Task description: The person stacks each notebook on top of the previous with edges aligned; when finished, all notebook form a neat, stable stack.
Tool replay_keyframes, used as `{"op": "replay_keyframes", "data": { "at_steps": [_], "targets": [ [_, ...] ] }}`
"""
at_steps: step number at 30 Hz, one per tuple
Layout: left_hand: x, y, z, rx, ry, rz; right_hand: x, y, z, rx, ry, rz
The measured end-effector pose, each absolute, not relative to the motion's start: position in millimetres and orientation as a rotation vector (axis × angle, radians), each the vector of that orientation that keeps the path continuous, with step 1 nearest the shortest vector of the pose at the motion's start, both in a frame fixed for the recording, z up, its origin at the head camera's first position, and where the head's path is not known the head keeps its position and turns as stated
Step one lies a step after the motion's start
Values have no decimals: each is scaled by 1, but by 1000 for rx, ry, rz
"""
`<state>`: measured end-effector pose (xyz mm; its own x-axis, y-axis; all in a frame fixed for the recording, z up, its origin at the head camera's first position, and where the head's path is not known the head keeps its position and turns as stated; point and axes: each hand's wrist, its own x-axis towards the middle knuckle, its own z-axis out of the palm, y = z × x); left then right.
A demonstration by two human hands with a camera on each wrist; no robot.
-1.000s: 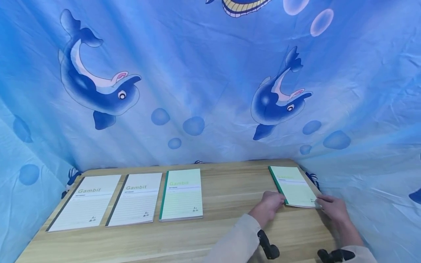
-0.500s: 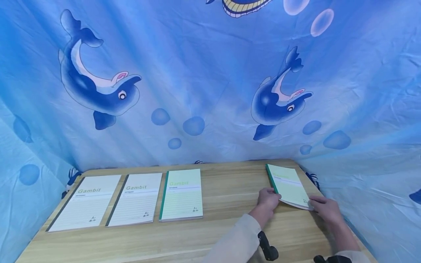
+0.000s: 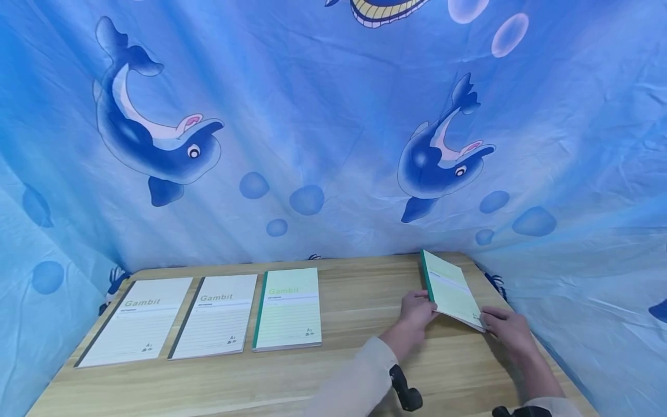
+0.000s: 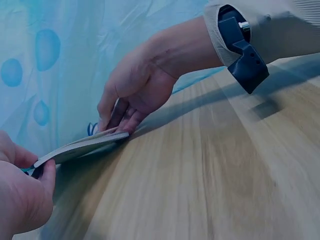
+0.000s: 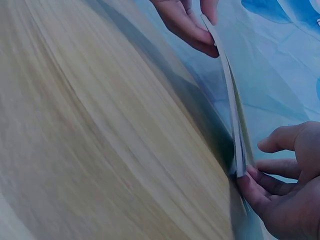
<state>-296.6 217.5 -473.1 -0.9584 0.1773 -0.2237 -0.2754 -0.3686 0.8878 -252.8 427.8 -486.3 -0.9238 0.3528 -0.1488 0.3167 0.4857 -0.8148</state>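
A pale green notebook (image 3: pixel 452 289) with a green spine is held at the table's right side, its near edge raised off the wood. My left hand (image 3: pixel 416 315) pinches its near left corner by the spine, and my right hand (image 3: pixel 508 331) grips the near right corner. In the left wrist view the notebook (image 4: pixel 82 147) bends slightly between the left hand (image 4: pixel 25 192) and the right hand (image 4: pixel 135 90). Its pages stand edge-on in the right wrist view, the right hand's fingers at the lower end (image 5: pixel 287 182).
Left of the hands, two white notebooks (image 3: pixel 135 324) (image 3: pixel 216 318) and another green-spined notebook (image 3: pixel 288 313) lie in a row on the wooden table (image 3: pixel 365 289). A blue curtain (image 3: pixel 333 145) with dolphins hangs behind and beside the table.
The held notebook has shifted a little left, and it is now more raised and tilted. Both hands have moved left with it.
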Motion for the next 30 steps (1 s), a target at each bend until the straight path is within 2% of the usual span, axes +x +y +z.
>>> {"op": "replay_keyframes", "data": {
  "at_steps": [19,30],
  "targets": [
    [-299,160,-459,37,1464,2388,-254,387,-479,-521,-2600,1696],
    [-291,97,-453,197,1535,2339,-248,347,-460,-389,-2395,1849]
  ]
}}
